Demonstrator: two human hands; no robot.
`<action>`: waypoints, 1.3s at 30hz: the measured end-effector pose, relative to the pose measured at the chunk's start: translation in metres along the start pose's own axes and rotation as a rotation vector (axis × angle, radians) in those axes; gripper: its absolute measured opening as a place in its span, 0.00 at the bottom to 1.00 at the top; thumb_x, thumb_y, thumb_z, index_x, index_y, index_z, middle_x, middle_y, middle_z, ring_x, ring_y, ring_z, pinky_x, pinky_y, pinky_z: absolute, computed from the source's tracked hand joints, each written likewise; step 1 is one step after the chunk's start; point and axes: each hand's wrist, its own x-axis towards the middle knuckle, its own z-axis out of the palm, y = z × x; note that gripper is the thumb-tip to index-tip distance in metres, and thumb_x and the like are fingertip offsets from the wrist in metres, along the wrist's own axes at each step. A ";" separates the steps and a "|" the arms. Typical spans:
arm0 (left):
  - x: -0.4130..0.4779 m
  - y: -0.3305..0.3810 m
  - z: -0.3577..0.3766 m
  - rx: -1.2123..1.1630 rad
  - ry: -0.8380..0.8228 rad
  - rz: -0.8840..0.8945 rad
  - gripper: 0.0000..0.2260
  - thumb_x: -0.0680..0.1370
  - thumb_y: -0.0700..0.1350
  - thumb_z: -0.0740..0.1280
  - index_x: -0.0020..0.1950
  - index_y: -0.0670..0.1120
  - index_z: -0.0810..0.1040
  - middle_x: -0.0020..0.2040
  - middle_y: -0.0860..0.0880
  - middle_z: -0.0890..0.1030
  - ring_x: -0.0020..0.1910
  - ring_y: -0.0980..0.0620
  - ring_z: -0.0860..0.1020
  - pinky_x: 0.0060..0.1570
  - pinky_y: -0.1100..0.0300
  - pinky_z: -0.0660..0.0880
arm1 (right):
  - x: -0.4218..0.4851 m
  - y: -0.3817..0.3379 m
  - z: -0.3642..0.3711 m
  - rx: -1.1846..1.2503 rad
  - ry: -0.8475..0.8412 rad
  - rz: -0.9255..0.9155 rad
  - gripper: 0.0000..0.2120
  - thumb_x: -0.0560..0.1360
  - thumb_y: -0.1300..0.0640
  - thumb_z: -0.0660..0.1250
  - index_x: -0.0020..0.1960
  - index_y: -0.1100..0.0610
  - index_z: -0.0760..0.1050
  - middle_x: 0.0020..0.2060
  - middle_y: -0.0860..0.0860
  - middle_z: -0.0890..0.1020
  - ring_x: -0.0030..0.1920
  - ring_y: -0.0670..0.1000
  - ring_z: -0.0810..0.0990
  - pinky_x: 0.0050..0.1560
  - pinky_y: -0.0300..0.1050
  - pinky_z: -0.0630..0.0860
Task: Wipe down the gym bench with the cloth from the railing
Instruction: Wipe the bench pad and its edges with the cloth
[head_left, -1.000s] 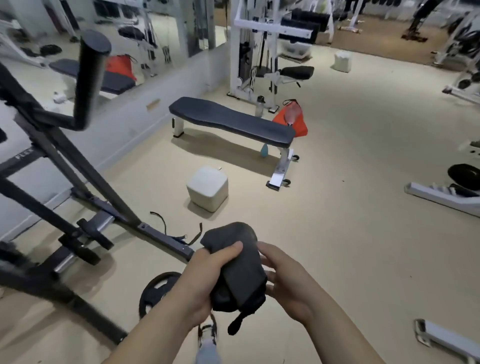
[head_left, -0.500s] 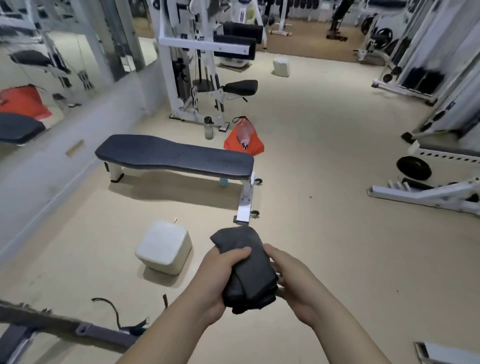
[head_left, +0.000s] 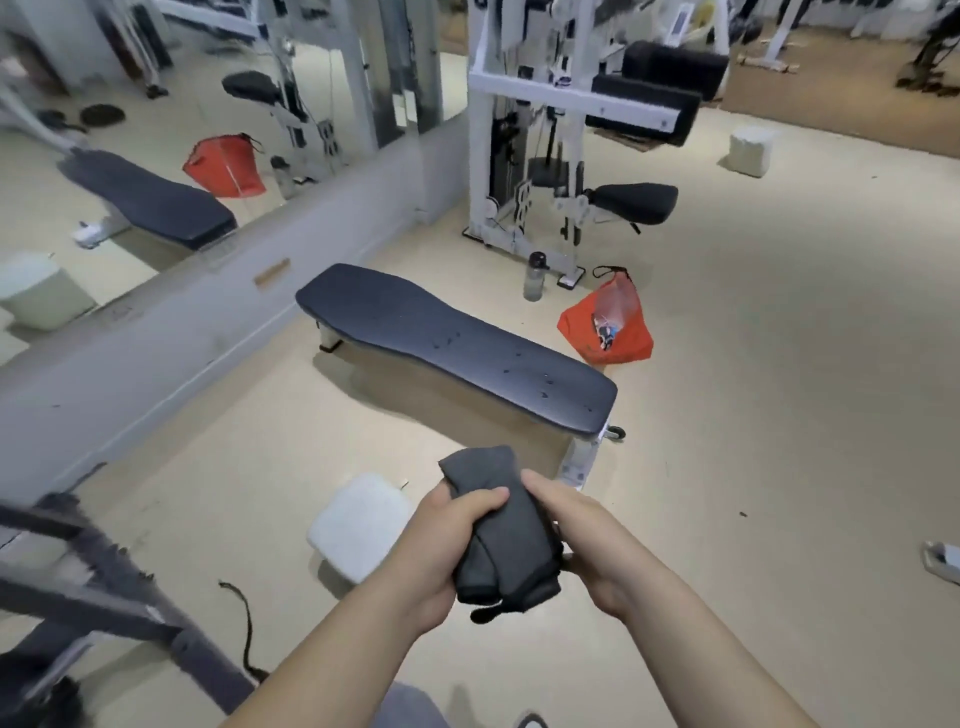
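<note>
We hold the bunched dark cloth (head_left: 504, 525) between both hands: our left hand (head_left: 441, 545) curls thumb and fingers round its left side, and our right hand (head_left: 587, 540) grips its right side. Beyond our fingertips stands the gym bench (head_left: 457, 343), droplets on its pad; a white cube (head_left: 358, 525) sits just left of our left knuckles

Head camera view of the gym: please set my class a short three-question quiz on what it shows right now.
1. True or false: the cloth already rests on the bench.
2. Which hands grip the cloth? A) left only B) right only C) both
3. Fill in: the orange thing on the floor behind the bench is a ____.
Key: 1 false, it is held short of the bench; 2 C, left hand and right hand; 3 bag.
</note>
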 end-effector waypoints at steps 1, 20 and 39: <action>0.011 0.011 -0.008 -0.039 0.049 0.001 0.11 0.80 0.42 0.68 0.62 0.46 0.80 0.54 0.43 0.88 0.55 0.43 0.86 0.60 0.44 0.81 | 0.015 -0.017 0.005 -0.028 -0.025 0.009 0.17 0.81 0.39 0.63 0.59 0.47 0.84 0.44 0.40 0.89 0.50 0.46 0.85 0.51 0.45 0.78; 0.256 0.261 -0.167 -0.359 0.227 0.127 0.16 0.83 0.54 0.64 0.67 0.49 0.79 0.59 0.48 0.87 0.61 0.48 0.84 0.61 0.49 0.77 | 0.331 -0.244 0.134 0.146 -0.360 0.395 0.40 0.73 0.24 0.60 0.61 0.58 0.86 0.56 0.59 0.86 0.55 0.62 0.83 0.58 0.61 0.82; 0.583 0.451 -0.269 -0.213 0.538 -0.086 0.11 0.81 0.46 0.69 0.62 0.44 0.81 0.50 0.49 0.88 0.50 0.48 0.85 0.60 0.48 0.81 | 0.697 -0.507 0.169 0.282 -0.407 0.256 0.22 0.76 0.59 0.70 0.69 0.63 0.78 0.62 0.62 0.85 0.63 0.63 0.84 0.69 0.61 0.75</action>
